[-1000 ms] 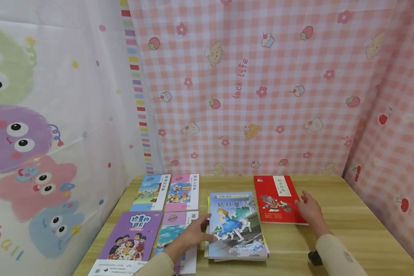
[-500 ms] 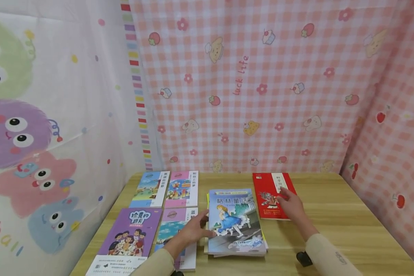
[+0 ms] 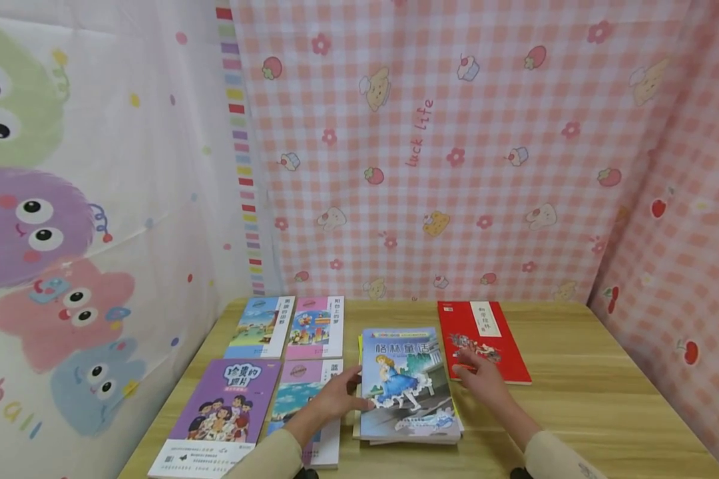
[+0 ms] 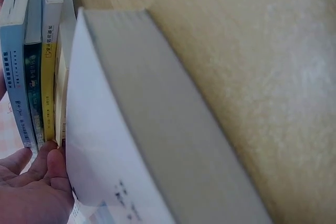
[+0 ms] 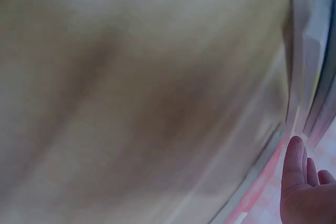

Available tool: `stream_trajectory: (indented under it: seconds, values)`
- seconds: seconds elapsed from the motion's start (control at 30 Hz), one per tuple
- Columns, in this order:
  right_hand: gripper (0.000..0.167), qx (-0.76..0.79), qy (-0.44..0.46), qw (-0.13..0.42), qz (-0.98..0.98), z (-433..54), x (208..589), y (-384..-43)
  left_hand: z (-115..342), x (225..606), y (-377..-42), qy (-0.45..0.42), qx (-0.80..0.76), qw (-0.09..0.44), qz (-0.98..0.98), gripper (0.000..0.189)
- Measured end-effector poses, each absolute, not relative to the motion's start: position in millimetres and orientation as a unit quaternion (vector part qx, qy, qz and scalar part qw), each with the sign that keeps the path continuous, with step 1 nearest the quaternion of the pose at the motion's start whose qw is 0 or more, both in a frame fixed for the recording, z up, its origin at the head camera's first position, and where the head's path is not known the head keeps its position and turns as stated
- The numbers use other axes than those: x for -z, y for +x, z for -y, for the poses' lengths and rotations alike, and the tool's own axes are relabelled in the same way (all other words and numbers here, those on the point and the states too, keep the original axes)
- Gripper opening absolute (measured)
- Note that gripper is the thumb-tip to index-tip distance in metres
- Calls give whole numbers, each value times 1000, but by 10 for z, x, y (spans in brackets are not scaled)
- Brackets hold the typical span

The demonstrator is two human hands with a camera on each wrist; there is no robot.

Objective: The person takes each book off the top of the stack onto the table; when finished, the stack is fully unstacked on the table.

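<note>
A stack of several books [image 3: 404, 399] lies mid-table, topped by a blue picture-cover book with a girl in a blue dress. At the stack's left side, my left hand [image 3: 334, 402] touches the edges with relaxed fingers. The left wrist view shows the spines, light blue, dark green and yellow, against the fingertips [image 4: 50, 148]. My right hand [image 3: 482, 382] is over the lower left corner of a red book [image 3: 485, 342], close to the stack's right edge. Its fingers are extended in the right wrist view, thumb [image 5: 294, 161] upward; whether they touch the stack I cannot tell.
Left of the stack lie a purple book [image 3: 230, 406], a blue-and-white book [image 3: 257, 329], a pink-and-white book [image 3: 316, 326], and another pink one [image 3: 292, 392] partly under my left arm. The wooden table [image 3: 587, 399] backs onto a pink checked curtain [image 3: 455, 199].
My right hand has moved left from the red book's right edge, across it, to near the stack's right side. The left hand stays at the stack's left edge.
</note>
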State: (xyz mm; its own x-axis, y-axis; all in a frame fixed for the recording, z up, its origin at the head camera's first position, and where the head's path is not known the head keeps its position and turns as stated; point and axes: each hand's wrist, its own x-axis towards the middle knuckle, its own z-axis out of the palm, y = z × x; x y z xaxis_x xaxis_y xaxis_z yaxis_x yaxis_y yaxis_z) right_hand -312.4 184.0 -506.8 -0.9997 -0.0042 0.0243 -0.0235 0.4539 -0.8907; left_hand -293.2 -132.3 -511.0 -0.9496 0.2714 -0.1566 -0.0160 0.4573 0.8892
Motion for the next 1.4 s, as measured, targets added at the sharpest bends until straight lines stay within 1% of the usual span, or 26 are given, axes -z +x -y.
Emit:
stream_trajectory:
  seconds: [0.23, 0.47, 0.73, 0.87, 1.17, 1.4]
  values:
    - [55, -542, -10, -27, 840, -1773, 5137, -3004, 1324, 5101, -2938, 79, -519, 139, -840, 84]
    - [54, -558, -17, -52, 828, -1700, 5189, -2965, 1330, 5111, -2931, 87, -534, 146, -828, 82]
    - [56, -511, -17, -45, 858, -1713, 5168, -2953, 1305, 5127, -2918, 93, -542, 144, -823, 70]
    - [58, -518, -28, -56, 853, -1728, 5133, -2935, 1296, 5110, -2924, 90, -542, 151, -822, 66]
    - [60, -494, -5, -43, 868, -1791, 5139, -2912, 1263, 5071, -2910, 125, -511, 163, -835, 67]
    - [62, -502, 0, -37, 864, -1816, 5184, -2924, 1263, 5050, -2914, 109, -485, 156, -853, 71]
